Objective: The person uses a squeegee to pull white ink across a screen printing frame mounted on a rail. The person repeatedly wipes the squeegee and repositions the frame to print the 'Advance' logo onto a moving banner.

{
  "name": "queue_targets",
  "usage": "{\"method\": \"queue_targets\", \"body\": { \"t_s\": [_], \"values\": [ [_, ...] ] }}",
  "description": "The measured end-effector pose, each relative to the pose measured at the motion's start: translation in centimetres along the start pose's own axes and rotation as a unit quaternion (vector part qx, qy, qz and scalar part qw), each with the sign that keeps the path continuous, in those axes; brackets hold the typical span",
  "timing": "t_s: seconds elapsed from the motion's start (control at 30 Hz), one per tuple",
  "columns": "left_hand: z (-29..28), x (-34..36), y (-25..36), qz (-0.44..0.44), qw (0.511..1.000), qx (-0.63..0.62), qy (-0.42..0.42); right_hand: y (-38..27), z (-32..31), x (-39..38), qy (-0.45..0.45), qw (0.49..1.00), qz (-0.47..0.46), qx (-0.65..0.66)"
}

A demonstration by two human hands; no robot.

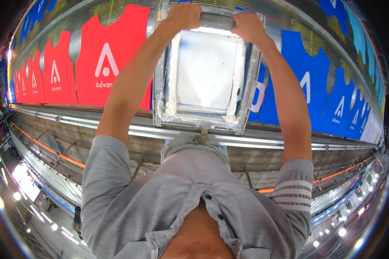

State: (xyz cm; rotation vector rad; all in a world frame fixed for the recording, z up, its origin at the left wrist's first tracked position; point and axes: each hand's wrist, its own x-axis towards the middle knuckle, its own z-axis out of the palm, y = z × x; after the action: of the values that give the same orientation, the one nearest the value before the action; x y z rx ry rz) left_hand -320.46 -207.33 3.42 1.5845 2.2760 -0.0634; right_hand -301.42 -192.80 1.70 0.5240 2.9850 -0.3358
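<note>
A metal-framed printing screen (207, 73) lies in front of me, its middle pale and streaked with white paste along the sides. Across its far end runs a grey bar, likely a squeegee (216, 20). My left hand (183, 17) is closed on the bar's left part, and my right hand (245, 28) grips its right part, with both arms stretched forward over the screen. The bar's lower edge is hard to make out.
Red fabric panels (90, 82) with white emblems line the long metal table to the left; blue panels (298, 99) line it to the right. A metal rail (73, 118) runs along the near edge, with an orange pipe (60, 155) beneath.
</note>
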Motion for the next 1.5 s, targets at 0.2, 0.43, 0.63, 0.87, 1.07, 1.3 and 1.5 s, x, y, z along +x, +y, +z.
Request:
{"method": "queue_targets", "body": {
  "t_s": [0.2, 0.43, 0.63, 0.87, 1.07, 1.3, 1.5],
  "values": [
    [3.7, -4.5, 0.7, 0.013, 0.998, -0.01, 0.069, -3.0, 1.0, -3.3, -0.015, 1.0, 0.011, 0.012],
    [8.2, -19.7, 6.0, 0.001, 0.992, -0.11, 0.059, -11.1, 4.1, -17.2, -0.008, 0.999, -0.02, 0.039],
    [10.0, -26.4, 7.9, 0.008, 0.995, -0.101, -0.006, -15.4, 4.5, -24.2, -0.032, 0.994, 0.0, 0.102],
    [4.7, -13.0, 3.5, 0.016, 1.0, -0.021, 0.008, -7.6, 2.3, -11.6, -0.034, 0.999, -0.008, 0.012],
    [3.1, -1.1, -1.1, 0.023, 0.997, 0.04, 0.064, -0.6, 0.8, -0.4, -0.044, 0.999, 0.018, -0.011],
    [4.4, -8.5, 1.9, -0.001, 0.999, 0.002, 0.037, -5.3, 2.6, -6.8, -0.051, 0.999, -0.004, 0.018],
    [8.3, -21.7, 6.8, -0.019, 0.993, -0.107, 0.055, -12.5, 4.8, -19.1, -0.014, 0.996, -0.003, 0.087]
  ]
}}
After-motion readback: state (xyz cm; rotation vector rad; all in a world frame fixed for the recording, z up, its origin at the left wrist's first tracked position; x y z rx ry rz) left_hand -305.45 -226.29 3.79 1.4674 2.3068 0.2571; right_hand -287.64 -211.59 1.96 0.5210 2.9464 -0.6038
